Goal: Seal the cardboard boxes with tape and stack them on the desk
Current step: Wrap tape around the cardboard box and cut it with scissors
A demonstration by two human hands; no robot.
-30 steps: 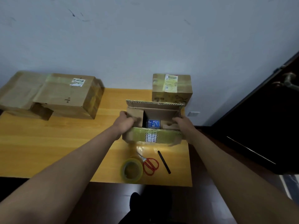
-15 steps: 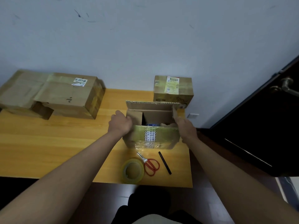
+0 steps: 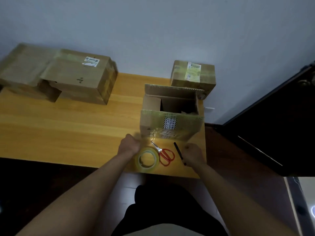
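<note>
An open cardboard box (image 3: 172,126) stands at the desk's right end, flaps up, with yellowish tape and a printed label on its front. A clear tape roll (image 3: 156,159) lies in front of it near the desk edge. My left hand (image 3: 129,145) hovers just left of the roll, fingers loosely curled, holding nothing. My right hand (image 3: 193,153) is low beside a black pen (image 3: 179,152), also loosely curled and empty. A small taped box (image 3: 192,75) sits behind the open one against the wall.
Red-handled scissors (image 3: 159,149) lie between the roll and the pen. Two larger brown boxes (image 3: 76,77) lie at the back left of the wooden desk (image 3: 68,130). A dark door (image 3: 272,125) stands to the right.
Both hands have let go of the open box's sides and pulled back toward me, down to the tape roll and pen. The box's flaps stay up.
</note>
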